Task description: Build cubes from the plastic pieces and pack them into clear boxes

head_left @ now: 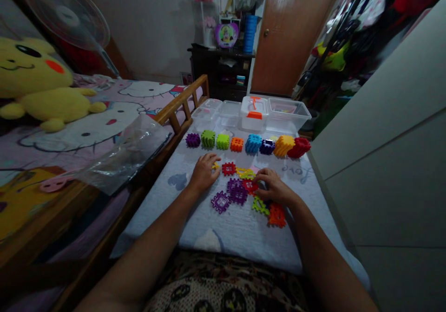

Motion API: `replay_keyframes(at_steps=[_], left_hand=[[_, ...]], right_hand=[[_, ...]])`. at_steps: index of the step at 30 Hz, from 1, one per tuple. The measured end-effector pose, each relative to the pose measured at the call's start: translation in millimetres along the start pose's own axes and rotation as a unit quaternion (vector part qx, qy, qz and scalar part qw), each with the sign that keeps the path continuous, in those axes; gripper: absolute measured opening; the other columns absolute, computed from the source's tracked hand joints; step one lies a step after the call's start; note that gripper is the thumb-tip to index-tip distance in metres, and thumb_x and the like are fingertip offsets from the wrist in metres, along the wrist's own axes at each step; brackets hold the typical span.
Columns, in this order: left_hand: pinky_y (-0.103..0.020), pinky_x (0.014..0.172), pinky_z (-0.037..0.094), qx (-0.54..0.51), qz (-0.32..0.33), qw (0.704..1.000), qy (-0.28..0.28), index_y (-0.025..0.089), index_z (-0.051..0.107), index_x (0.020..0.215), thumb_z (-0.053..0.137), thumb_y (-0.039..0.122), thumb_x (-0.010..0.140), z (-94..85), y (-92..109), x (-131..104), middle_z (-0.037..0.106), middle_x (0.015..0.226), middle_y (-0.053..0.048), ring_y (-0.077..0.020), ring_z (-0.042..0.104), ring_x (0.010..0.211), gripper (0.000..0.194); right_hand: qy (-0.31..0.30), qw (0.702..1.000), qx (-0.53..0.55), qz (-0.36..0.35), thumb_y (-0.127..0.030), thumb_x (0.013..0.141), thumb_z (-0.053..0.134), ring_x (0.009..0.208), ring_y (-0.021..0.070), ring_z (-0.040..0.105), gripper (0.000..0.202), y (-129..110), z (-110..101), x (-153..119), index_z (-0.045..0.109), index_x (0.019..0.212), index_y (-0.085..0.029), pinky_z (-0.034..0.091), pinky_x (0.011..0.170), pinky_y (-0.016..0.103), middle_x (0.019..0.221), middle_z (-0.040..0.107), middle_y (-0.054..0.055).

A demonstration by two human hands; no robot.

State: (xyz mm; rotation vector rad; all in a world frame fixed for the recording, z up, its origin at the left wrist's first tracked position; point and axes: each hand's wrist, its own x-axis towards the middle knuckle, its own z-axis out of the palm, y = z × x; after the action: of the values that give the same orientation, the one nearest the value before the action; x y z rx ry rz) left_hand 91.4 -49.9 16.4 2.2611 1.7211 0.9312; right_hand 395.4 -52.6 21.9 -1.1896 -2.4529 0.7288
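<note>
My left hand (pixel 205 172) is on the table with its fingers curled around a small yellow toy piece (pixel 215 166), which they partly hide. Thumb and fingers of my right hand (pixel 274 187) close on the edge of a red interlocking plastic square (pixel 249 186). Another red square (pixel 229 168) lies between the hands, beside yellow pieces (pixel 245 172). Nearer me are overlapping purple squares (pixel 237 191) and a single purple square (pixel 221 202). A lime green piece (pixel 260 205) and orange pieces (pixel 277 215) lie below my right hand.
Stacks of squares sorted by colour, such as a blue stack (pixel 253 143) and a red stack (pixel 298 147), form a row across the table (pixel 195 233). Clear plastic boxes (pixel 289 112) stand behind. A wooden bed rail (pixel 181 99) borders the left; a pale cabinet (pixel 390 131) the right.
</note>
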Motion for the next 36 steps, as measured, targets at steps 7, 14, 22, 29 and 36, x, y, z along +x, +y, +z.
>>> replay_keyframes(at_steps=[7,14,22,29,36], left_hand=[[-0.045,0.106,0.043,0.008,-0.076,0.996,0.038,0.019,0.069,0.103,0.06,0.026,0.084,4.3,-19.9,-4.3,0.065,0.119,-0.012,-0.0284,0.058,0.116,0.023],[-0.04,0.103,0.045,-0.017,-0.088,0.995,0.03,0.02,0.068,0.096,0.06,0.026,0.082,12.6,-27.7,-6.1,0.068,0.11,-0.008,-0.0252,0.061,0.109,0.017],[-0.042,0.101,0.045,0.01,-0.083,0.996,0.025,0.021,0.068,0.098,0.06,0.024,0.081,14.4,-25.0,-7.1,0.067,0.112,-0.009,-0.0264,0.06,0.109,0.019],[-0.043,0.102,0.045,0.019,-0.086,0.996,0.01,0.02,0.068,0.1,0.061,0.024,0.081,12.7,-24.8,-7.1,0.066,0.114,-0.01,-0.0276,0.06,0.11,0.021],[-0.043,0.103,0.044,0.021,-0.083,0.996,0.005,0.02,0.068,0.101,0.061,0.024,0.081,12.1,-24.8,-7.3,0.066,0.115,-0.01,-0.0273,0.059,0.111,0.022]], right_hand=[[0.057,0.997,0.013,-0.047,-0.025,0.085,0.07,0.107,0.0241,0.055,0.004,8.0,11.8,6.4,0.072,0.087,-0.023,0.04,0.099,0.042,0.108,0.06,0.007],[0.071,0.991,0.114,-0.027,-0.025,0.083,0.065,0.104,0.0217,0.057,0.005,5.2,5.3,5.7,0.067,0.081,-0.021,0.044,0.097,0.039,0.105,0.062,0.007],[0.126,0.955,0.246,0.112,-0.041,0.083,0.059,0.068,0.0158,0.056,0.021,4.9,-0.9,4.5,0.063,0.08,-0.02,0.044,0.065,0.028,0.071,0.061,-0.001],[0.193,0.941,0.253,0.116,-0.041,0.082,0.056,0.068,0.0159,0.055,0.021,-0.2,4.4,9.3,0.061,0.084,-0.021,0.044,0.065,0.028,0.073,0.062,-0.001],[0.299,0.918,0.198,0.171,-0.04,0.084,0.051,0.065,0.0179,0.054,0.027,7.8,13.5,11.1,0.061,0.098,-0.019,0.043,0.065,0.032,0.071,0.059,0.0]])
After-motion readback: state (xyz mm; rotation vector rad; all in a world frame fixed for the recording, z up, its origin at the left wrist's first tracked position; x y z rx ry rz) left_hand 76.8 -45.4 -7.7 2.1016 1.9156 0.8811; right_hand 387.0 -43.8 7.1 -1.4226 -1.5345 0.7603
